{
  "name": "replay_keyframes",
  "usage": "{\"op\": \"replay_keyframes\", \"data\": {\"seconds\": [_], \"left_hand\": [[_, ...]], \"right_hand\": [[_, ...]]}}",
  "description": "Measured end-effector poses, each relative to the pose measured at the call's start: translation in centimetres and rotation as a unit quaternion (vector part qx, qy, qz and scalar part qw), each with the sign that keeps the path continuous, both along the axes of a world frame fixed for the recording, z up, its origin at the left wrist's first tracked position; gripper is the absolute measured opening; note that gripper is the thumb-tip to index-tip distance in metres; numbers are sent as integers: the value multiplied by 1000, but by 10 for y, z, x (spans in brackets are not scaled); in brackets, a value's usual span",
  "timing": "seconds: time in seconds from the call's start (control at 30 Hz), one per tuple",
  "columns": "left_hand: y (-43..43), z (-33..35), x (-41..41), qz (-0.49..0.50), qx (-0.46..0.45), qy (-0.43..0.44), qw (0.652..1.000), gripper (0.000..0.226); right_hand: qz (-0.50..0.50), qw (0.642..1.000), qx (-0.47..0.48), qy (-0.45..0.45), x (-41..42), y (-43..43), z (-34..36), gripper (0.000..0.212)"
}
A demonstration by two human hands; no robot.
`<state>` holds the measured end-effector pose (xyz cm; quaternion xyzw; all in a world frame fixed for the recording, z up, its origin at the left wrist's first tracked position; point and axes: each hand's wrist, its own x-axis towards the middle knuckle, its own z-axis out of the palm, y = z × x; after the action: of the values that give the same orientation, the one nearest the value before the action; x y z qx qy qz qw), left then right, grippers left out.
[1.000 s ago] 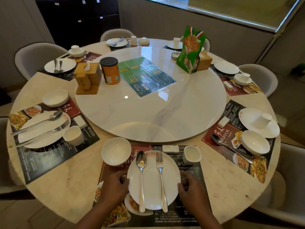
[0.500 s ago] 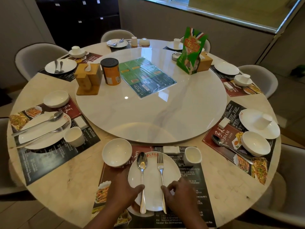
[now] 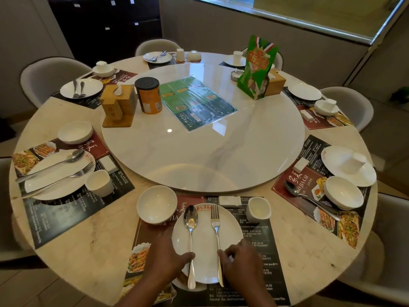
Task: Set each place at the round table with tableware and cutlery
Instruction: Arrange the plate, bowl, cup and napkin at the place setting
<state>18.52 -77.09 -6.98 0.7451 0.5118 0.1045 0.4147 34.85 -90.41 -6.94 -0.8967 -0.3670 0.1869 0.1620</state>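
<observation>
Place setting, lower centre: plate (image 3: pixel 204 251) w/ spoon (image 3: pixel 191 241) & fork (image 3: pixel 217 235) lying on it; L hand (image 3: pixel 166 260) thumb touches spoon handle, grip can't tell; R hand (image 3: pixel 242 260) curled fingertips pinch fork handle; best nudge handles parallel, evenly spaced, w/o shifting plate.

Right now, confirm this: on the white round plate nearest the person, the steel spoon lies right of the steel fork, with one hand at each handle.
Wrong in one respect: on the white round plate the steel spoon lies left of the steel fork, as the head view shows. The left hand is at the spoon's handle, the right hand at the fork's.
</observation>
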Motion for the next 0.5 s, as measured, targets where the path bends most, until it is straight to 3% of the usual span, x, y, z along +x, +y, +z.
{"op": "replay_keyframes", "data": {"seconds": [0.17, 0.3, 0.5], "left_hand": [[4, 4, -5, 5, -7, -17, 1000, 45], [9, 7, -9, -8, -38, -16, 999, 49], [14, 6, -9, -13, -58, -27, 998, 48]], "right_hand": [[-68, 994, 89, 18, 2, -4, 2, 17], [-136, 984, 101, 51, 15, -11, 5, 25], [-138, 979, 81, 123, 18, -18, 10, 28]]}}
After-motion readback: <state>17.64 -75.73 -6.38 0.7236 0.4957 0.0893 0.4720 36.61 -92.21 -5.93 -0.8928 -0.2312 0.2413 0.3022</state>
